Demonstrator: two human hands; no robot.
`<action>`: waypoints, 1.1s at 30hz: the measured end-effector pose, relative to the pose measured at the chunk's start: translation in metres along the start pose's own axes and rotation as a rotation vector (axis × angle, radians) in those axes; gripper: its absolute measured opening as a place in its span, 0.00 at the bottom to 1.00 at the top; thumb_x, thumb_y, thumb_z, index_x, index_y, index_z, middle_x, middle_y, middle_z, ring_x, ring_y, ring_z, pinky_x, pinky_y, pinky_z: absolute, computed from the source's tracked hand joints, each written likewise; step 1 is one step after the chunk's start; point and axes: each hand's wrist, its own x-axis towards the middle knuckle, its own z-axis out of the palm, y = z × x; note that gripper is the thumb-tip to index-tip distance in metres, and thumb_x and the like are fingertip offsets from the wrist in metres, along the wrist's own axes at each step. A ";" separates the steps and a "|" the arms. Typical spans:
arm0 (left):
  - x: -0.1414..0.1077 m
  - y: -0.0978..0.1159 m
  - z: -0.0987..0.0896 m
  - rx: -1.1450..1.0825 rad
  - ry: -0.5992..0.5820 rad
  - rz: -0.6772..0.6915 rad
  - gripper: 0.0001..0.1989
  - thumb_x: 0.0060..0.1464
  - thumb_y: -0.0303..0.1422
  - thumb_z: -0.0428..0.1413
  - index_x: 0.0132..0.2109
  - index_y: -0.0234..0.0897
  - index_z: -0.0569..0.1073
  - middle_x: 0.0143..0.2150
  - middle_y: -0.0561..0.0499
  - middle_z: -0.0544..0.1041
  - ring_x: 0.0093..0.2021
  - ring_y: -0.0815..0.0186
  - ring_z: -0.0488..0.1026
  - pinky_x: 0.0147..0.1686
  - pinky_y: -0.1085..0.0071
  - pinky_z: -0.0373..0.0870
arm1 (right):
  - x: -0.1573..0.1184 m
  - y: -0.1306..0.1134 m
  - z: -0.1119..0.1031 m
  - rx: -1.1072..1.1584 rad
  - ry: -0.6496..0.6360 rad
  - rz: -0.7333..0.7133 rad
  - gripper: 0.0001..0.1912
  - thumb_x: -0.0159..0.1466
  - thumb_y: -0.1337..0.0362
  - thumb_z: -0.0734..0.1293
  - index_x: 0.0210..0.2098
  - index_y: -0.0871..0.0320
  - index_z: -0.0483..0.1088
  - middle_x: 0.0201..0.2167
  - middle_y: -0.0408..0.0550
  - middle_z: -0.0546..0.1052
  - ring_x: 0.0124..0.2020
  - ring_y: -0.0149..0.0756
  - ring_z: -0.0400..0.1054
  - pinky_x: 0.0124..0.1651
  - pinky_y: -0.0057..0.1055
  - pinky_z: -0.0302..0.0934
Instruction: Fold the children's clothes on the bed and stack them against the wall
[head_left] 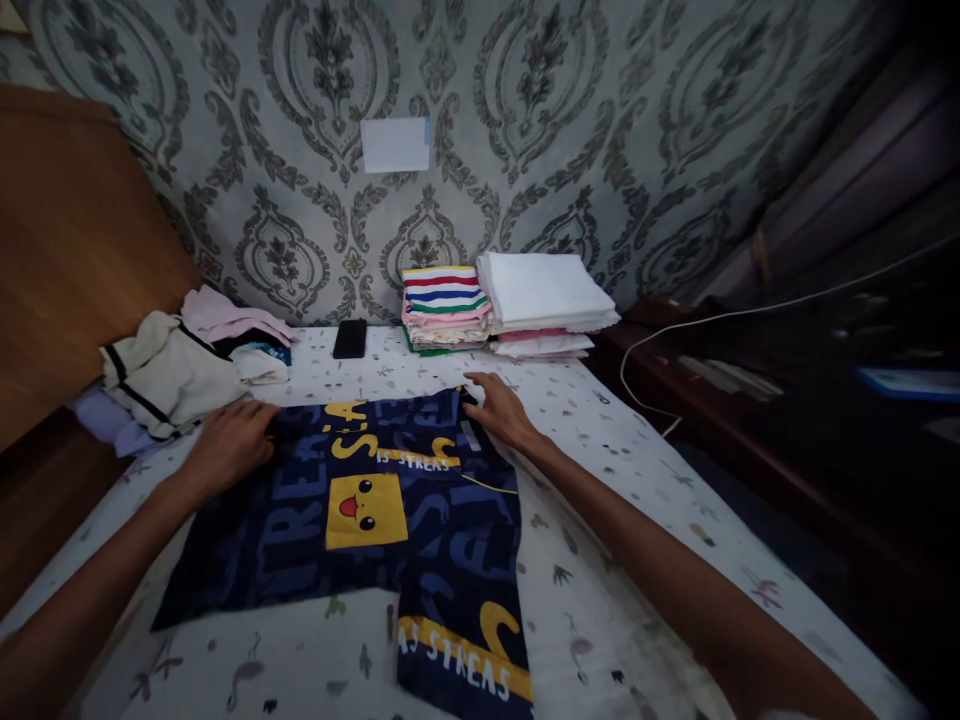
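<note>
A dark navy T-shirt with blue and yellow lettering and a yellow square face print lies partly folded on the printed bedsheet. One of its sleeves hangs toward me at the lower right. My left hand is closed on the shirt's far left edge, its fingertips partly hidden by the hand. At the far right corner of the same shirt, my right hand has the cloth between its thumb and forefinger. Both hands rest low over the bed.
Behind the shirt are a folded striped stack, a folded white stack and a black phone. Loose clothes are heaped at left beside a wooden board. A white cable crosses the dark furniture at right.
</note>
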 end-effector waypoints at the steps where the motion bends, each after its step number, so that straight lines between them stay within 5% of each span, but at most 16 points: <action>1: 0.005 0.018 -0.003 -0.046 0.007 0.053 0.19 0.55 0.28 0.48 0.53 0.37 0.72 0.52 0.39 0.76 0.53 0.47 0.72 0.53 0.51 0.67 | 0.008 0.003 0.003 -0.003 -0.030 0.032 0.26 0.57 0.66 0.69 0.56 0.56 0.72 0.51 0.52 0.75 0.39 0.39 0.71 0.48 0.36 0.64; 4: 0.026 0.077 -0.006 -0.219 0.002 0.248 0.19 0.62 0.33 0.47 0.57 0.39 0.69 0.55 0.43 0.75 0.55 0.54 0.71 0.57 0.57 0.67 | 0.032 0.010 0.014 0.048 -0.116 0.119 0.13 0.60 0.68 0.67 0.43 0.58 0.78 0.41 0.49 0.80 0.41 0.39 0.73 0.46 0.31 0.64; 7: 0.048 0.122 0.001 -0.309 -0.035 0.388 0.17 0.65 0.36 0.45 0.57 0.39 0.68 0.56 0.43 0.74 0.57 0.56 0.70 0.58 0.58 0.66 | 0.053 0.018 0.022 0.064 -0.130 0.189 0.09 0.62 0.67 0.66 0.34 0.60 0.79 0.30 0.46 0.81 0.33 0.35 0.74 0.36 0.26 0.63; 11: 0.067 0.137 0.026 -0.284 -0.071 0.416 0.16 0.66 0.36 0.45 0.57 0.40 0.68 0.60 0.42 0.71 0.61 0.56 0.67 0.61 0.56 0.64 | 0.069 0.030 0.025 0.042 -0.105 0.258 0.05 0.58 0.65 0.70 0.29 0.59 0.79 0.25 0.44 0.79 0.30 0.34 0.73 0.32 0.25 0.61; 17: 0.060 0.103 0.055 -0.273 -0.020 0.347 0.20 0.66 0.38 0.47 0.62 0.40 0.65 0.63 0.40 0.70 0.64 0.55 0.65 0.64 0.53 0.61 | 0.069 0.036 0.023 0.006 -0.085 0.282 0.04 0.57 0.67 0.71 0.31 0.58 0.80 0.26 0.44 0.79 0.30 0.34 0.73 0.36 0.26 0.63; 22: 0.037 0.064 0.052 -0.282 -0.005 0.271 0.23 0.66 0.40 0.44 0.64 0.38 0.62 0.62 0.39 0.71 0.62 0.54 0.67 0.61 0.54 0.64 | 0.056 0.023 0.020 -0.051 0.001 0.266 0.13 0.60 0.70 0.66 0.43 0.58 0.78 0.37 0.50 0.80 0.40 0.41 0.73 0.45 0.33 0.65; 26: 0.021 0.033 0.037 -0.159 -0.051 0.179 0.23 0.65 0.41 0.46 0.62 0.38 0.65 0.62 0.40 0.72 0.61 0.53 0.69 0.61 0.53 0.63 | 0.040 0.003 0.024 -0.040 0.067 -0.041 0.16 0.67 0.65 0.60 0.49 0.58 0.76 0.48 0.54 0.77 0.50 0.44 0.71 0.54 0.38 0.64; 29: 0.014 0.013 0.026 -0.008 -0.094 0.146 0.21 0.63 0.35 0.46 0.60 0.38 0.67 0.60 0.40 0.74 0.59 0.52 0.71 0.62 0.49 0.59 | 0.029 -0.005 0.034 -0.050 -0.031 -0.286 0.20 0.70 0.59 0.58 0.54 0.60 0.73 0.57 0.57 0.73 0.61 0.46 0.65 0.64 0.42 0.57; 33: 0.014 -0.007 0.015 0.221 -0.110 0.089 0.20 0.58 0.25 0.47 0.56 0.36 0.71 0.54 0.39 0.77 0.56 0.50 0.73 0.60 0.49 0.59 | 0.020 -0.004 0.047 -0.230 -0.211 -0.230 0.29 0.71 0.52 0.56 0.65 0.63 0.63 0.67 0.61 0.64 0.69 0.50 0.54 0.69 0.50 0.48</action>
